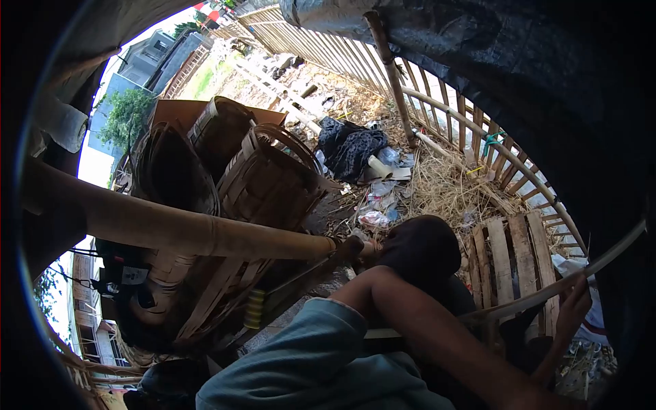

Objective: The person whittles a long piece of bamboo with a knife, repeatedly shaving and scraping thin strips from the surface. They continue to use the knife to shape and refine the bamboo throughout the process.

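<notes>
A long pale bamboo strip [540,295] curves across the lower right of the head view. My right hand [572,313] is closed around it near its raised end, with the fingers bent over the strip. A bare forearm [437,328], which looks like my left, slants from the bent elbow toward the lower right. Its hand is hidden in the dark lower area. A teal sleeve [301,359] covers the upper arm. Beside the elbow shows a dark-clothed knee [424,246]. The strip's other end passes behind the forearm.
A thick bamboo pole [171,229] crosses the left side, in front of woven bamboo baskets [266,181]. A wooden slat crate [512,256] stands at the right, below dry straw [451,181]. Litter and a black spotted cloth [348,147] lie near the bamboo fence [328,41].
</notes>
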